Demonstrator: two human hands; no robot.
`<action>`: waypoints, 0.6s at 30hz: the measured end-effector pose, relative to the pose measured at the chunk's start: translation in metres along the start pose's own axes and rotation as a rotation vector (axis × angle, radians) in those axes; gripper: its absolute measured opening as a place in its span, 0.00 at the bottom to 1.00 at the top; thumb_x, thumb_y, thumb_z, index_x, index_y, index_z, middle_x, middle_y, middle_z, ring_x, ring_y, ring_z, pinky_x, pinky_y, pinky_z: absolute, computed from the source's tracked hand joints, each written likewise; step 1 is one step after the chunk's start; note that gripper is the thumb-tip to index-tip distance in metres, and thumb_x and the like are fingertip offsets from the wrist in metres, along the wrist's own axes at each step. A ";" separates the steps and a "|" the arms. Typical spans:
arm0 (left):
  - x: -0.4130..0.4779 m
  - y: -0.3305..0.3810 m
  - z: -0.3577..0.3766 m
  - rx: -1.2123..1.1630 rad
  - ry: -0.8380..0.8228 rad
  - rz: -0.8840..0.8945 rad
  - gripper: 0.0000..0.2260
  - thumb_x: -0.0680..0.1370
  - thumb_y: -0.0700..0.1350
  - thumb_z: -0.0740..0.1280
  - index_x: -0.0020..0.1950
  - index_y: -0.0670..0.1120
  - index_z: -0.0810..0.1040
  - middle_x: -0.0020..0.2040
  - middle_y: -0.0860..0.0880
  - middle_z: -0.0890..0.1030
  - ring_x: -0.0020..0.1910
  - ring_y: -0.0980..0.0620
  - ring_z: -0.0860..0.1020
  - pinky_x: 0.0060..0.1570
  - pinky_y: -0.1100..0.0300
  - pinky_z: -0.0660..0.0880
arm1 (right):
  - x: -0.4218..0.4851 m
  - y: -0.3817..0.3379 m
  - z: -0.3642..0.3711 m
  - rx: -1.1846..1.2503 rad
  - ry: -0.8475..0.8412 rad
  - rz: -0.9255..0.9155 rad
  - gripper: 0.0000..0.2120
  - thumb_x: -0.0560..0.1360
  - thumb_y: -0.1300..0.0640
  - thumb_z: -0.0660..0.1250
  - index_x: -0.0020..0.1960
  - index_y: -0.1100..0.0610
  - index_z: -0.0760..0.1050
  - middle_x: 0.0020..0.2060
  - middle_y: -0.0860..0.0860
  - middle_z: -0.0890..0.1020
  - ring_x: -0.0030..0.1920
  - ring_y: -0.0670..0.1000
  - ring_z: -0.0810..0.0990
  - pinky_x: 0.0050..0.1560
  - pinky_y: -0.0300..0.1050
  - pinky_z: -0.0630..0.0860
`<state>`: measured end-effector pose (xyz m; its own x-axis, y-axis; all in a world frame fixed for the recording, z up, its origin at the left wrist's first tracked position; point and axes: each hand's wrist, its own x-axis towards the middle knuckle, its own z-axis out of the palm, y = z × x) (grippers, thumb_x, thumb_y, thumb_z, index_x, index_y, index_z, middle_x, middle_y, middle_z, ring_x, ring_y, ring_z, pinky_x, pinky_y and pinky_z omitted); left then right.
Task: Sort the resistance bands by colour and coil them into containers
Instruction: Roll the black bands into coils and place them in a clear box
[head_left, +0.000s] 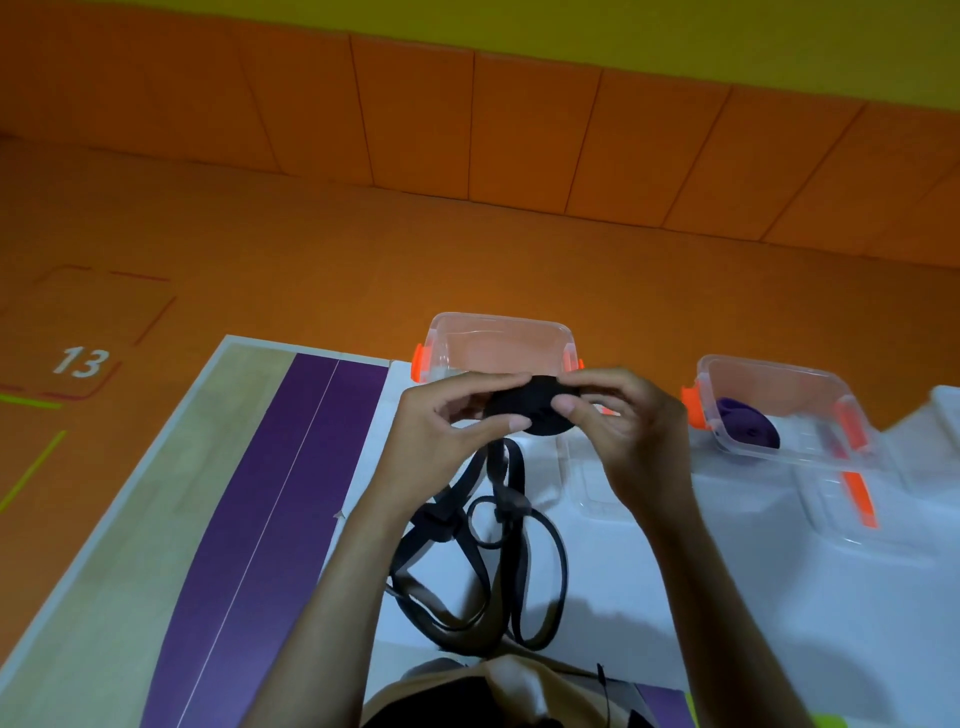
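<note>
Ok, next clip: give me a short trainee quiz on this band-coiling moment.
1. True or false: the right container holds a purple coil.
2. The black coil is pinched by: A one hand; B both hands; C neither.
3. Where does its uncoiled tail lie?
Key: 1 true; 2 B, left hand and right hand; 3 on the white table.

Both forearms extend forward with the hands raised together. The left hand (452, 426) and right hand (628, 436) face each other, thumbs and curled fingers pinching the coiled black band (519, 413) between them.
</note>
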<state>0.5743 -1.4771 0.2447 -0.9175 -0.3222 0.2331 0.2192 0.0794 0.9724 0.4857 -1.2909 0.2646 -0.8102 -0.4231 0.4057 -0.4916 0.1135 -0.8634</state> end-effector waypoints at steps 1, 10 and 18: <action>0.000 0.001 0.000 0.018 0.005 0.008 0.18 0.73 0.44 0.82 0.61 0.56 0.87 0.57 0.55 0.88 0.59 0.53 0.86 0.58 0.62 0.80 | -0.001 0.001 -0.001 0.012 -0.019 0.016 0.16 0.75 0.60 0.79 0.50 0.39 0.81 0.48 0.35 0.87 0.52 0.42 0.87 0.52 0.38 0.84; -0.004 0.001 0.014 0.001 0.058 0.013 0.17 0.71 0.44 0.83 0.57 0.59 0.88 0.53 0.54 0.89 0.54 0.53 0.87 0.56 0.64 0.80 | 0.000 0.003 -0.006 0.104 0.029 -0.008 0.12 0.73 0.54 0.78 0.50 0.40 0.80 0.46 0.38 0.86 0.50 0.43 0.87 0.49 0.34 0.81; 0.001 0.007 0.019 0.005 0.122 0.026 0.12 0.70 0.42 0.84 0.51 0.52 0.88 0.46 0.54 0.88 0.44 0.58 0.85 0.45 0.69 0.78 | -0.020 0.025 0.010 0.221 -0.101 0.113 0.09 0.73 0.57 0.80 0.40 0.51 0.80 0.46 0.51 0.87 0.52 0.58 0.87 0.52 0.56 0.85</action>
<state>0.5689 -1.4587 0.2515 -0.8644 -0.4322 0.2570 0.2403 0.0939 0.9661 0.4931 -1.2888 0.2313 -0.8147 -0.5077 0.2803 -0.3090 -0.0291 -0.9506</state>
